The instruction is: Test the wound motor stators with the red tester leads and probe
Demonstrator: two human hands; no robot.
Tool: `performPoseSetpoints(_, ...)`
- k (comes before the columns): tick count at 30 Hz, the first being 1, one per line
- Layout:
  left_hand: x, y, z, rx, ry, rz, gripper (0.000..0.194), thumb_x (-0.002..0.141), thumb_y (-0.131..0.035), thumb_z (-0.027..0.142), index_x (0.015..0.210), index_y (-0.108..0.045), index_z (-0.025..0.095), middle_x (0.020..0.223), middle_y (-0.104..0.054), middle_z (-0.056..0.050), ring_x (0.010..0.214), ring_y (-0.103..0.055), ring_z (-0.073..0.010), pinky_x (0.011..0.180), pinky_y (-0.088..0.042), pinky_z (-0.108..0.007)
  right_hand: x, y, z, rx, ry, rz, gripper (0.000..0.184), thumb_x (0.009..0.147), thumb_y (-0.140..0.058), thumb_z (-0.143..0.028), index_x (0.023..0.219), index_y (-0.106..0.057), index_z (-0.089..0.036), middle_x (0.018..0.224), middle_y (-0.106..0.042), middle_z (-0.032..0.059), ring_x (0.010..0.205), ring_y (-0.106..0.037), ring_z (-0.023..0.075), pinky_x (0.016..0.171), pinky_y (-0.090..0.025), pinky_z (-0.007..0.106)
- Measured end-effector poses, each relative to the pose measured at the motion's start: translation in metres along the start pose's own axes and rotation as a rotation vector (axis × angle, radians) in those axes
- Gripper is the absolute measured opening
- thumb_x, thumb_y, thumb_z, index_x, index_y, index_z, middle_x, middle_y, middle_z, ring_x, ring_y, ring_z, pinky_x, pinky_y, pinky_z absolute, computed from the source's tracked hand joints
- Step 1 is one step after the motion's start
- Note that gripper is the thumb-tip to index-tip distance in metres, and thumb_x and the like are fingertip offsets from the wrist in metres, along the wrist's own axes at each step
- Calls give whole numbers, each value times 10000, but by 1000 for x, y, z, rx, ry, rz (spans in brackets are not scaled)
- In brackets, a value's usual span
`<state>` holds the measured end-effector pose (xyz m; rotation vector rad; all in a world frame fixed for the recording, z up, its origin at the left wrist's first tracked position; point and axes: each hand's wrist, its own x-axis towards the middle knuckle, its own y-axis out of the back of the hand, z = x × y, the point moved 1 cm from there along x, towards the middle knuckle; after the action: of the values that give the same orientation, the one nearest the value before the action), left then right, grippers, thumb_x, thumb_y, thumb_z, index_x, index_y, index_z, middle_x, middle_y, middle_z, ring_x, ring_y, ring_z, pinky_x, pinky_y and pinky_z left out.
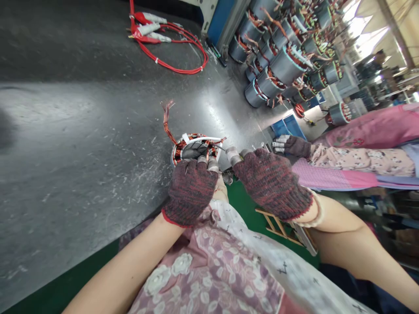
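Stator [195, 148] partly under left hand [190, 192]; grip of right hand [271, 183] unclear.

My left hand [190, 192], in a knit glove, has its fingers curled over the rim of a copper-wound motor stator [195, 150] lying on the steel bench [81, 144], my right hand [273, 183] just beside it pinching a thin metal pick [220, 148] at the windings; a co-worker's gloved hand [293, 146] nearby, stacked stators [278, 65] and red test leads [170, 48] farther off

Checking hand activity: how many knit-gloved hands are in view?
3: the person's left hand and right hand at the wound stator, and a co-worker's hand to their right. Others may be out of view.
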<state>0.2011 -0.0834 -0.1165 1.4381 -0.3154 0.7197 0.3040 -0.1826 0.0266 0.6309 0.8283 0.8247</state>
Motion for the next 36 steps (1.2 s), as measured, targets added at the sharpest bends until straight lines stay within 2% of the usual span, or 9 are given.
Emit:
performPoseSetpoints(3,0,-1,-1,-35,41,-57,295,1060,-525,297,1185,-756,162,1045,-795,-165,876,-720,-335,819,-509,-481,3,-18,2,37,-4,90,312,1032,-556,-173,1297,-722,-182,1064,-755,155,911,-653,252,610,-348,311)
performPoseSetpoints(6,0,1,-1,-123,91,-217,327,1069,-515,309,1250,-748,168,1044,-790,-164,919,-720,-359,835,-503,-499,-2,-48,10,135,-15,282,379,1041,-580,-213,1408,-670,-200,1100,-774,127,926,-664,238,643,-403,307)
performPoseSetpoints(9,2,6,0,-188,150,-303,357,1052,-549,312,1334,-723,179,1196,-775,-184,1025,-717,-386,898,-509,-536,-14,-79,23,332,-34,444,394,1066,-594,-289,1446,-655,-203,1054,-790,96,898,-694,217,704,-476,299)
performPoseSetpoints(12,8,12,2,-190,213,-204,364,1019,-629,327,1350,-715,204,1403,-699,-191,1240,-656,-430,1046,-475,-615,-25,-100,34,520,-59,539,388,1106,-557,-382,1422,-677,-191,1039,-798,94,871,-724,210,737,-519,301)
performPoseSetpoints(15,23,17,4,-160,165,-79,348,986,-696,362,1301,-726,216,1564,-594,-161,1461,-506,-439,1246,-309,-689,-25,-114,35,597,-78,617,374,1121,-532,-379,1381,-704,-173,1065,-801,106,870,-736,206,752,-536,302)
performPoseSetpoints(18,44,17,3,-196,179,-139,340,928,-758,365,1213,-759,179,1655,-493,-180,1581,-323,-512,1291,-164,-774,-15,-123,30,606,-65,651,362,1113,-547,-357,1381,-712,-179,963,-789,89,837,-725,206,731,-522,299)
performPoseSetpoints(20,57,15,0,-207,250,-222,317,891,-779,333,1157,-784,161,1669,-472,-199,1591,-266,-568,1260,-192,-821,-8,-125,26,595,-53,655,369,1101,-561,-356,1389,-712,-180,869,-765,73,788,-703,208,695,-500,302)
performPoseSetpoints(27,69,13,-15,-246,343,-356,212,926,-638,285,922,-802,151,1544,-626,-208,1285,-693,-428,1075,-563,-589,-2,-130,20,583,-41,694,359,1111,-531,-324,1398,-704,-197,969,-793,70,852,-694,202,739,-494,294)
performPoseSetpoints(36,59,6,-22,-252,347,-269,176,939,-626,294,973,-767,195,1356,-757,-126,1217,-727,-319,1076,-565,-461,-6,-118,10,454,-50,597,486,1000,-603,-187,1484,-629,-173,1149,-780,108,905,-658,228,750,-458,331)
